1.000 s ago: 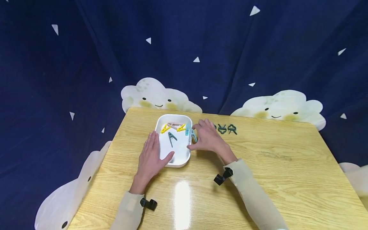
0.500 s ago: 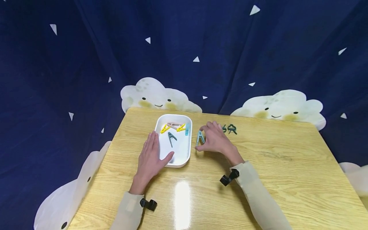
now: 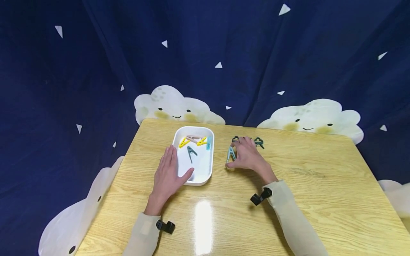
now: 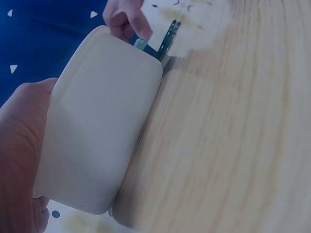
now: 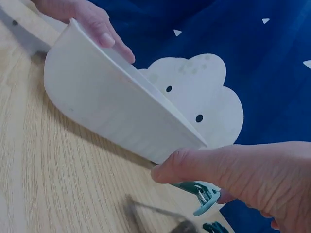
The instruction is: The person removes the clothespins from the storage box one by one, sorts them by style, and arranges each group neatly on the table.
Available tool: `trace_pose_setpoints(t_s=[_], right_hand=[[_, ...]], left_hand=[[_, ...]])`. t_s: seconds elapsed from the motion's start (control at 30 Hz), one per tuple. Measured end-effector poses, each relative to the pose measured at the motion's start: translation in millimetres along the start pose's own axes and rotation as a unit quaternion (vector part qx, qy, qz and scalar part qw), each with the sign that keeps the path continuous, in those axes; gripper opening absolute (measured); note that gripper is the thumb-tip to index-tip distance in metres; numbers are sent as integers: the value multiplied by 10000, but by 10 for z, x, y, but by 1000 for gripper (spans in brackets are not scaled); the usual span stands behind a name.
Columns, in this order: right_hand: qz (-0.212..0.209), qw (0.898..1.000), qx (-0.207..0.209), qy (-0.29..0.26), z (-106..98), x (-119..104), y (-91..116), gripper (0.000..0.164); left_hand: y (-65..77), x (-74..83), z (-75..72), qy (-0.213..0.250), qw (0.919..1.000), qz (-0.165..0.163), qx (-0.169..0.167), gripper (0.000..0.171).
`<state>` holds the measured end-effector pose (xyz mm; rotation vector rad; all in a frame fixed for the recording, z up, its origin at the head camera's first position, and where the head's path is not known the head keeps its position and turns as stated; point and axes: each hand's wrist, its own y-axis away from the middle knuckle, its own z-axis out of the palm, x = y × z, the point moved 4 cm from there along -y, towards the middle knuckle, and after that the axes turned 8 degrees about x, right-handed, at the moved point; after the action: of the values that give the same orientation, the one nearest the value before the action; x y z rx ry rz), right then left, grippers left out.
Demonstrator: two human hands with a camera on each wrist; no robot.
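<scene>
In the head view my right hand (image 3: 248,154) pinches a light blue clothespin (image 3: 231,153) between thumb and fingers, just right of a white tray (image 3: 198,183). The right wrist view shows the clothespin (image 5: 204,196) beside my thumb, partly hidden by the hand. My left hand (image 3: 168,174) rests at the tray's left wall, fingers straight along the outside and thumb over the rim. Inside the tray lie a grey-green clothespin (image 3: 190,153), two yellow clothespins (image 3: 184,143), a pinkish one (image 3: 194,138) and a turquoise one (image 3: 208,143).
Dark green clips (image 3: 259,143) with cloud-shaped outlines lie in a row behind my right hand, some partly covered by it. The wooden table (image 3: 304,170) ends at a dark blue curtain (image 3: 198,64) with clouds at the back.
My right hand has moved rightward from the tray's right rim with the light blue clothespin, now in front of the dark green clips. The left hand and tray have stayed put.
</scene>
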<state>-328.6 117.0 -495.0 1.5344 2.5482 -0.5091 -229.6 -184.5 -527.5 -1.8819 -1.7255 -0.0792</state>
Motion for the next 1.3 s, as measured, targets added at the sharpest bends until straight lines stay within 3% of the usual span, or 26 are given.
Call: trace_pose_setpoints(t_s=[0.5, 1.3], right_hand=[[223, 9993, -267, 109, 134, 318, 57, 87], [355, 9990, -258, -51, 157, 384, 90, 90]], left_hand=[[-2, 1, 2, -13, 10000, 0, 13, 112], [-3, 0, -4, -54, 10000, 2, 5, 112]])
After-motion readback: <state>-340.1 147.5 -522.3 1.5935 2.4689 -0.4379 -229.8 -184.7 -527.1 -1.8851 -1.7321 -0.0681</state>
